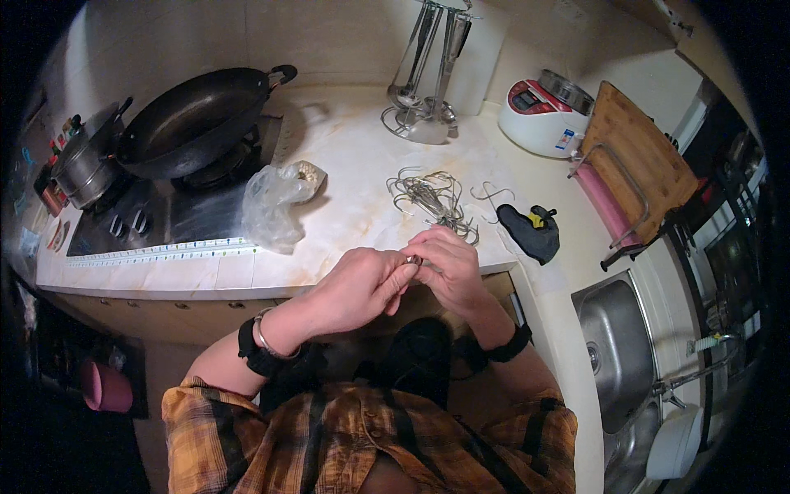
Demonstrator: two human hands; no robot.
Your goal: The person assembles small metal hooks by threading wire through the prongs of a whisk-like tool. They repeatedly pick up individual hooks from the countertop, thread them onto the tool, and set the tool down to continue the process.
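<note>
Above the counter's front edge, my left hand (362, 284) and my right hand (448, 267) meet fingertip to fingertip. Both are closed in a pinch around a small shiny piece (414, 260), mostly covered by the fingers; its kind cannot be made out. Just beyond my right hand lies a tangled heap of thin metal S-shaped hooks (429, 198). One separate hook (492, 194) rests to the right of the heap. Beside that is a dark cloth item with a yellow patch (531, 232).
At left, a large black wok (193, 123) and a steel pot (86, 171) sit on the gas stove (177, 216). A crumpled plastic bag (276, 206) lies beside it. Behind are a utensil rack (424, 128) and a rice cooker (539, 119). A cutting board (638, 156) and sink (625, 354) are right.
</note>
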